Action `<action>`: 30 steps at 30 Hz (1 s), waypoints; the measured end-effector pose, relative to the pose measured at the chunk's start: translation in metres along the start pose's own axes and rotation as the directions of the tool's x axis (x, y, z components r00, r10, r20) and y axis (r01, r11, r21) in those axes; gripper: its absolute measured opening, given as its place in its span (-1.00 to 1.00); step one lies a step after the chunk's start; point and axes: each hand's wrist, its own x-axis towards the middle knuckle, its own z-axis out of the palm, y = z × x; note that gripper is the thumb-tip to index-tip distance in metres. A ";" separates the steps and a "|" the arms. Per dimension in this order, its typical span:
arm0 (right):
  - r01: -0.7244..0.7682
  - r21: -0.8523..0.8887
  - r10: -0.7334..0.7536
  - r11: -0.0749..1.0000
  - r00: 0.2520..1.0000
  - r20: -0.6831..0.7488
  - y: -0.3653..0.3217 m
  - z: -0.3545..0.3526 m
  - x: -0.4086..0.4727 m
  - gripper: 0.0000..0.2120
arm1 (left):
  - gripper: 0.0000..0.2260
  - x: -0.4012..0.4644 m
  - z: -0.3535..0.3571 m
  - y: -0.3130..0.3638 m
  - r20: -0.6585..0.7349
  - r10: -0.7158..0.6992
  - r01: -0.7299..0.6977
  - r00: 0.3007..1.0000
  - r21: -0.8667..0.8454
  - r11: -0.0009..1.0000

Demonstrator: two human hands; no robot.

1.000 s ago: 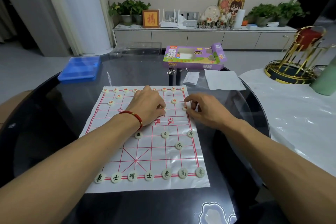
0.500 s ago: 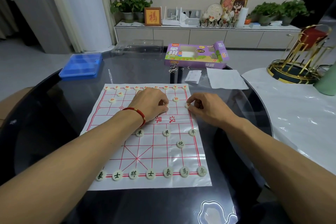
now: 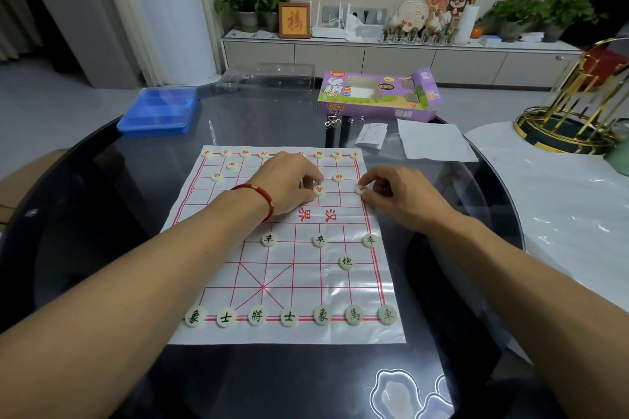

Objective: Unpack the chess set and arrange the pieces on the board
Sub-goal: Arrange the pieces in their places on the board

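Xiangqi pieces: most sit on the paper board at frame centre. Red-lettered ones line the top row, black-lettered along the bottom, with three black soldiers and one cannon mid-board. My left hand pinches a red soldier just above the river text; my right hand pinches another red soldier on the right edge line. A second ago both pieces were hidden under my fingers; now their faces show, so both look seated on their points, release likely next. Red soldier row is partly filled; black side lacks pieces at bottom left. The purple box lies open at upper centre, the blue tray at upper left, and papers just right of the board's top.
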 end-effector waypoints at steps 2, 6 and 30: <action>-0.002 0.001 0.002 1.000 1.000 -0.001 0.000 0.000 0.000 -0.79 | -0.69 -0.001 0.000 0.001 -0.003 0.000 0.000 1.000 -0.001 1.000; -0.001 0.005 0.001 1.000 1.000 0.003 -0.001 0.001 0.001 -0.77 | -0.71 -0.001 0.000 0.004 -0.009 -0.011 0.010 1.000 -0.014 1.000; -0.076 0.104 0.082 0.992 0.995 -0.050 -0.001 -0.007 -0.008 -0.73 | -0.58 -0.009 -0.009 0.000 0.027 0.005 -0.004 1.000 -0.025 1.000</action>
